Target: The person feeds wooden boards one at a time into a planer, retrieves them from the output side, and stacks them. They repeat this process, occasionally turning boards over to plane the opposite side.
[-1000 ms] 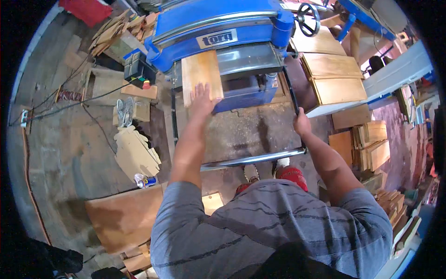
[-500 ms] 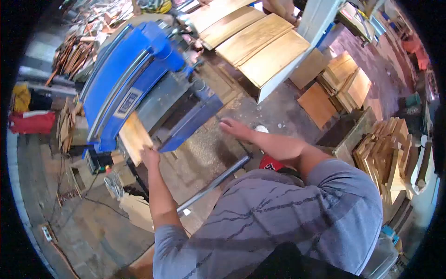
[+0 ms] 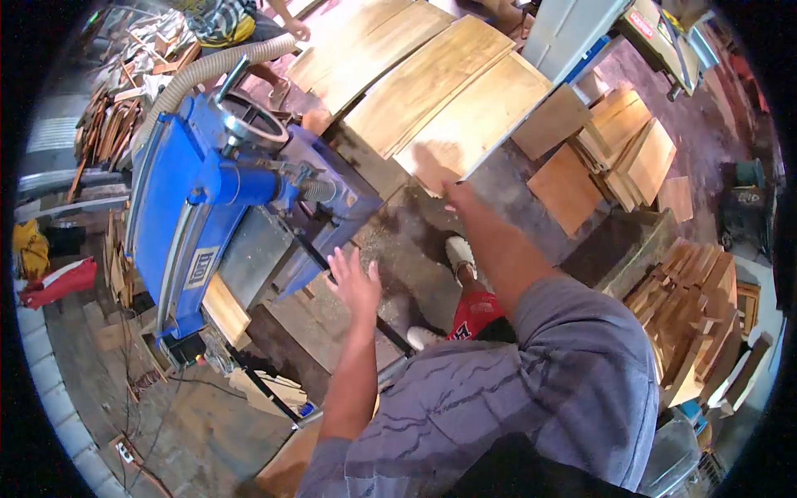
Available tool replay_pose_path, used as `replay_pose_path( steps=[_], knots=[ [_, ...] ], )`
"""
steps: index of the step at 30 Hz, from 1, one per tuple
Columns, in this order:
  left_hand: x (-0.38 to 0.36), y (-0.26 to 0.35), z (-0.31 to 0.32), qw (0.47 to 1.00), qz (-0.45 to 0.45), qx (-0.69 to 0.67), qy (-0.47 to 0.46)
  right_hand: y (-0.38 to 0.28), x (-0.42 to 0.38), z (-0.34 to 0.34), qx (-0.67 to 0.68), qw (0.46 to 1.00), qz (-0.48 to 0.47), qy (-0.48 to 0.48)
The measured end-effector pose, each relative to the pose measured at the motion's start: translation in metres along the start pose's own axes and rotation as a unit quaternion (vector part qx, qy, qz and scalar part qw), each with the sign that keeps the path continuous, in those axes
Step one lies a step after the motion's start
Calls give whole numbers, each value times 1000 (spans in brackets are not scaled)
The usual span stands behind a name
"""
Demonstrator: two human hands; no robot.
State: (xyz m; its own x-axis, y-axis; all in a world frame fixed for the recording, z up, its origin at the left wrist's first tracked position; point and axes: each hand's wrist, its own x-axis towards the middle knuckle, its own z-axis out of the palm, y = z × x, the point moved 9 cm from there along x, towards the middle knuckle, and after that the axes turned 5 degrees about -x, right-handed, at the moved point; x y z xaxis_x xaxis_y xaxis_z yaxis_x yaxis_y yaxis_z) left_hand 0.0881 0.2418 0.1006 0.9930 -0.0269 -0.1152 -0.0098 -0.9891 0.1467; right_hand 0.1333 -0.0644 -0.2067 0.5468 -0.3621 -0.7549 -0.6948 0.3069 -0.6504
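My left hand [image 3: 355, 284] is raised over the floor beside the blue planer [image 3: 187, 178], fingers spread and holding nothing. A narrow wooden board [image 3: 226, 311] sticks out from the planer's near side, left of that hand and apart from it. My right hand [image 3: 453, 196] reaches forward to the near corner of a wide wooden panel [image 3: 481, 112], and its shadow falls on the panel. The fingers of this hand are mostly hidden, so I cannot tell whether they grip the corner. More wide panels [image 3: 374, 50] lie side by side beyond it.
A ribbed hose [image 3: 224, 62] curves over the planer near another person's hand [image 3: 297, 30]. Stacked panels [image 3: 618, 137], a wooden bin [image 3: 635, 249] and piled boards [image 3: 685, 295] stand at right. Scrap wood [image 3: 116, 124] lies at far left. A cable crosses the left floor.
My left hand has let go of the narrow board and drawn back to the right. The board sits further into the planer. My right hand has stretched forward to the wide panel.
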Motion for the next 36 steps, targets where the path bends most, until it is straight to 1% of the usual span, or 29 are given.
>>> replay_pose_path(
  steps=[1, 3, 4, 6, 8, 10, 12, 13, 14, 15, 16, 18, 19, 20, 22, 23, 24, 25, 26, 27, 28, 29, 30, 32, 33, 34, 35, 36],
  knots=[
    [1, 1, 0, 1000, 8, 11, 23, -6, 0, 7, 1, 1000, 2, 0],
    [-1, -1, 1, 1000, 18, -3, 14, -2, 4, 14, 19, 998, 55, 24],
    [0, -1, 1, 999, 28, -17, 9, -5, 2, 12, 21, 998, 54, 22],
    [3, -4, 5, 1000, 9, -12, 10, -21, -11, 10, 66, 998, 1, 20],
    [1, -6, 9, 1000, -3, -11, -9, -32, -37, 8, 82, 996, 1, 19],
    [1, -7, 7, 1000, 5, -11, 8, -33, -45, 5, 97, 995, 1, 25],
    [1, -6, 9, 1000, 8, -9, 7, -26, -46, -11, -6, 998, -15, 68],
    [0, -3, 8, 1000, 15, -13, 2, -21, -50, -24, -4, 997, -13, 77],
    [0, -2, 6, 1000, 12, -17, 3, -14, -53, -17, 16, 999, 5, -28],
    [1, -2, 4, 1000, 9, -20, 5, -7, -61, -9, 37, 990, 22, -134],
    [1, -2, 5, 1000, 16, -22, 4, -7, -72, -20, 40, 991, 21, -127],
    [-2, -3, 3, 999, 26, -25, 26, -24, -117, -23, 10, 971, -20, -238],
    [-2, -2, 3, 999, 30, -29, 28, -23, -137, -29, 26, 957, 18, -288],
    [-2, -2, 1, 998, 30, -36, 34, -28, -150, -41, 25, 958, 15, -285],
    [-6, -3, -5, 998, 26, -46, 44, -30, -182, -52, 71, 936, 13, -345],
    [-6, -4, -9, 994, 19, -104, 36, -21, -189, -49, 77, 927, -12, -367],
    [-5, -4, -12, 986, 13, -164, 30, -8, -195, -53, 72, 925, -16, -372],
    [-3, -7, -15, 985, 7, -165, 39, -22, -218, -62, -19, 936, -62, -345],
    [0, -16, -6, 972, -25, -233, -8, -42, -246, -68, -108, 937, -110, -315],
    [1, -23, 1, 951, -57, -300, -53, -60, -276, -71, -114, 932, -117, -323],
    [0, -24, -10, 950, -64, -303, -38, -75, -305, -73, -163, 922, -121, -329],
    [0, -12, -28, 945, -32, -324, -15, -84, -324, -71, -214, 910, -128, -333],
    [-2, -2, -44, 939, -1, -344, 9, -87, -338, -67, -224, 902, -139, -342],
    [-15, 19, -69, 871, 101, -476, 62, -98, -377, -50, -119, 870, -199, -435],
    [-26, 31, -79, 806, 77, -586, 28, -103, -396, -33, -140, 867, -251, -407],
    [-40, 43, -86, 725, 57, -687, -7, -107, -418, -8, -154, 857, -259, -418],
    [-55, 45, -98, 716, 129, -686, 22, -103, -431, 11, -96, 896, -160, -404],
    [-71, 40, -106, 705, 200, -678, 49, -89, -442, 25, -36, 922, -56, -382]
  ],
)
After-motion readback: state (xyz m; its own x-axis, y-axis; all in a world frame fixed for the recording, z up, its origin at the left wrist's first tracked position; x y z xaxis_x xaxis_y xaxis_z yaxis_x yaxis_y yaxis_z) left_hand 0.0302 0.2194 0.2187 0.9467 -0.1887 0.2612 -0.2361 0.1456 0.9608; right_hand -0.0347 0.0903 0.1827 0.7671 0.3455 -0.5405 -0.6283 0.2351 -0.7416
